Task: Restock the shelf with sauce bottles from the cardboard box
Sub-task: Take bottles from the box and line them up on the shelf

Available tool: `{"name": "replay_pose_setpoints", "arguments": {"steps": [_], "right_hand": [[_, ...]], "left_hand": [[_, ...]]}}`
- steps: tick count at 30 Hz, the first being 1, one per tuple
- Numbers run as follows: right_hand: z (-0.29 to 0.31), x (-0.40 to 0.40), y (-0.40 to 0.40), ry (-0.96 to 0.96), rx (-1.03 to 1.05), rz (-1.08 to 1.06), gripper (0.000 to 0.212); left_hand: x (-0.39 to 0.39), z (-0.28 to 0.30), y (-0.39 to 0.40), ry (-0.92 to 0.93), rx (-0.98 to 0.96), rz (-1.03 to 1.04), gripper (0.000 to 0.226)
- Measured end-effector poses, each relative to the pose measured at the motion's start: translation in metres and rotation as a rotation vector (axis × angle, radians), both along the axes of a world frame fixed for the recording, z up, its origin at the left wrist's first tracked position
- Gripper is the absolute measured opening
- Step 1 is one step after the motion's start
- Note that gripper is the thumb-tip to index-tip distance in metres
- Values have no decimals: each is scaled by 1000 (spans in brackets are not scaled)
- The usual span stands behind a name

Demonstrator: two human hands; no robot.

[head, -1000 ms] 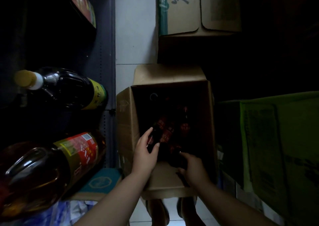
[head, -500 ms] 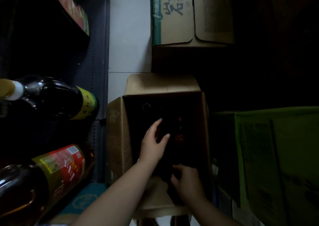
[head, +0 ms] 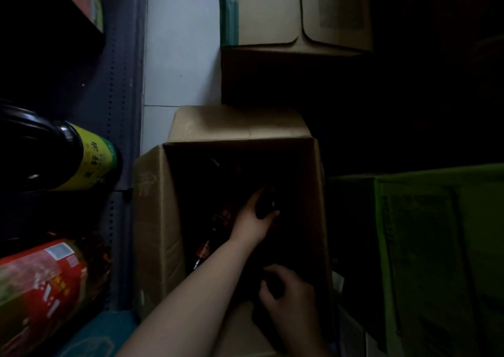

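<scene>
An open cardboard box (head: 152,220) stands on the floor below me, dim inside. Several dark sauce bottles (head: 207,250) with red labels lie in it, hard to make out. My left hand (head: 252,217) reaches deep into the box and curls around the dark top of one bottle (head: 266,206). My right hand (head: 289,294) hovers at the near end of the box, fingers bent around something dark that I cannot make out. The shelf (head: 120,89) runs up the left edge.
Two big bottles lie on the shelf at left: a dark one with a yellow-green label (head: 90,160) and an amber one with a red label (head: 41,288). Another cardboard box (head: 272,15) sits beyond, a green carton (head: 436,247) at right, a blue carton (head: 95,337) at lower left.
My left hand has pushed farther and rightward into the box and closed on a bottle top. My right hand stays low near the box's near end. The view has tilted closer.
</scene>
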State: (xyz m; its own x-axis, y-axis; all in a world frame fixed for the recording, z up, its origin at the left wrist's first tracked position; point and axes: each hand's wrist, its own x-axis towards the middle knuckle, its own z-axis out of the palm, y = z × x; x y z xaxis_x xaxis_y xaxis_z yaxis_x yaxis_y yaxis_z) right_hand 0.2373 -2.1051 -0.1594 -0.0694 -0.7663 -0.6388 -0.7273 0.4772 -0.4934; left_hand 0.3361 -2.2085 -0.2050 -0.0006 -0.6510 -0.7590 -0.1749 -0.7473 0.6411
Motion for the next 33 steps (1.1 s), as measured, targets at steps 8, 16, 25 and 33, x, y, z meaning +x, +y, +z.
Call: {"name": "replay_pose_setpoints", "arguments": {"steps": [8, 16, 25, 33], "right_hand": [[-18, -14, -7, -103, -7, 75, 39], [-43, -27, 3, -241, 41, 71, 52], [-46, -29, 4, -205, 42, 66, 68], [-40, -23, 7, -187, -2, -18, 60]], "left_hand": [[-2, -36, 4, -57, 15, -47, 60], [-42, -42, -12, -95, 119, 445, 53], [-49, -46, -19, -267, 163, 465, 49], [-37, -39, -11, -221, 77, 351, 35]]}}
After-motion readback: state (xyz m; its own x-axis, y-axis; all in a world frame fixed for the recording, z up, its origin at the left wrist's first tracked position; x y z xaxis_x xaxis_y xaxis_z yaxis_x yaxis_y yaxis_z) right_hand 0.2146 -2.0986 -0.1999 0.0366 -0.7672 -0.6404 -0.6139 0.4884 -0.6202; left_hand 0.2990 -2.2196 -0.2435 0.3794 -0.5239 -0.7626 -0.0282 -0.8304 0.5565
